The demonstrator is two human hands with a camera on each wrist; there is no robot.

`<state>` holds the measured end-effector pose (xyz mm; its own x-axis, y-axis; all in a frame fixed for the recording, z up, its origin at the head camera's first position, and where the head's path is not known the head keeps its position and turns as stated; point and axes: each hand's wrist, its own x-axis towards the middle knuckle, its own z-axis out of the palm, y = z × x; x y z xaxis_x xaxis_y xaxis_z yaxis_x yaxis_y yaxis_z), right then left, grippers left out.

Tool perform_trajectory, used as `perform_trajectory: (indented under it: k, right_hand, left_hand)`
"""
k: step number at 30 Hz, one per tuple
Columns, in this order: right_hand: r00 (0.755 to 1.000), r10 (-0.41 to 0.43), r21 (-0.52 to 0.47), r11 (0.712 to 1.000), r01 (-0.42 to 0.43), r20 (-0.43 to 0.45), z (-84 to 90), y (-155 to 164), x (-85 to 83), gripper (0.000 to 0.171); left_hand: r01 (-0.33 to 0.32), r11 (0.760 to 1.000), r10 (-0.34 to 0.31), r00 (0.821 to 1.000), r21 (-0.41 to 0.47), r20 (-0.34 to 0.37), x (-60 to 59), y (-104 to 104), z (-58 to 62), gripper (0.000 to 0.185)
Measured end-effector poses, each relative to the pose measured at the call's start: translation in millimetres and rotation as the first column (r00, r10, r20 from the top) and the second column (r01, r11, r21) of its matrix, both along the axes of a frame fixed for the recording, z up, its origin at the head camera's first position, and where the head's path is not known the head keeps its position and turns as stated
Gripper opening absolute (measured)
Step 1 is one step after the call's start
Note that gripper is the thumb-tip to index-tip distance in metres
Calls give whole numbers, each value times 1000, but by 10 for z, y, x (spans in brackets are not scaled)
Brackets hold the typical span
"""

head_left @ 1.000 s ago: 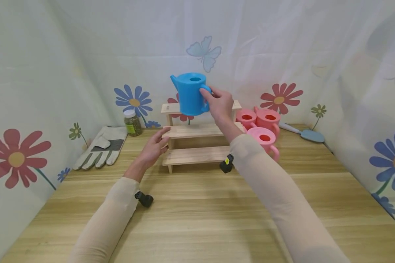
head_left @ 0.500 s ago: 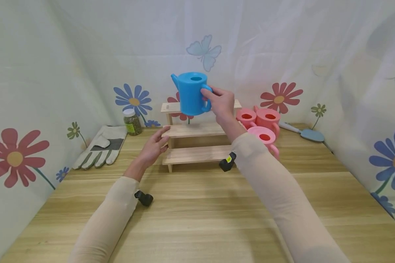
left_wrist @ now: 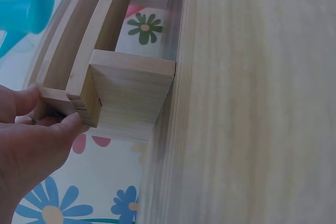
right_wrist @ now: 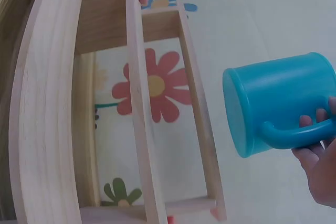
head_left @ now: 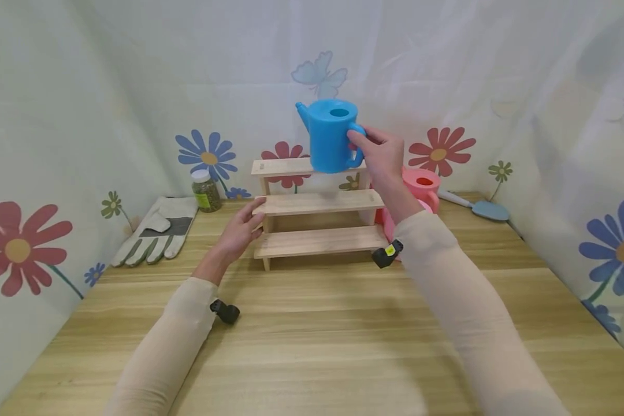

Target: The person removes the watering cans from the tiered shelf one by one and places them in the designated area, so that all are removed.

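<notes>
While my right hand curled its fingers through the handle of the blue watering can, the can hung upright in the air over the right part of the top step of the wooden stepped shelf, its spout pointing left toward the back curtain. From the right wrist view the can showed its flat base and the handle, with my fingers wrapped round that handle and the shelf slats off to its side, not touching it.

My left hand rested against the left end of the shelf's middle step, fingers straight and relaxed, thumb laid along the end of the board; the left wrist view showed my thumb pressed to the end block of the shelf.

Just behind my right forearm, pink watering cans stood on the wooden table, right of the shelf and partly hidden by my sleeve. Further right, near the curtain, lay a small blue trowel. Left of the shelf stood a jar with a white lid, and beside it a grey and white work glove lay flat on the table.
</notes>
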<state>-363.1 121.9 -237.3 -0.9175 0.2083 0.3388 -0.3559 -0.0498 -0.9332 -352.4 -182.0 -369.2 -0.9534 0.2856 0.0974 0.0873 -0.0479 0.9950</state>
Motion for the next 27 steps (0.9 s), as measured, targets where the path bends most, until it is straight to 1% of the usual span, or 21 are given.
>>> perform_trajectory:
  k: [3,7,10,13,18,20,23,27]
  right_hand:
    - [999,-33,8,999,33,2,-38,141,51,45]
    - [998,-68,-29,997,68,13,-92,343,137,47]
    - [996,-88,-65,994,90,28,-101,500,206,49]
    - [991,-130,-58,990,132,34,-108,654,277,50]
    - [980,-193,-67,978,195,36,-152,918,386,49]
    - [977,-209,-81,974,212,39,-186,1025,419,49]
    - [971,-234,-83,968,238,53,-252,1180,467,49]
    - [963,-262,-84,960,267,61,-325,1346,508,47]
  left_hand:
    - [-12,1000,12,1000,12,-3,-11,-26,-29,47]
    - [-22,1000,22,1000,6,-11,-66,-43,-104,47]
    - [-25,1000,25,999,-7,-21,-105,-42,-134,47]
    - [-29,1000,29,999,3,-15,-107,-30,-108,47]
    - [-17,1000,17,1000,15,0,-45,3,-19,47]
    - [-14,1000,14,1000,9,1,-31,9,-4,47]
    - [-15,1000,15,1000,5,-3,-46,1,-26,47]
    - [-27,1000,27,999,0,-16,-109,-31,-110,46]
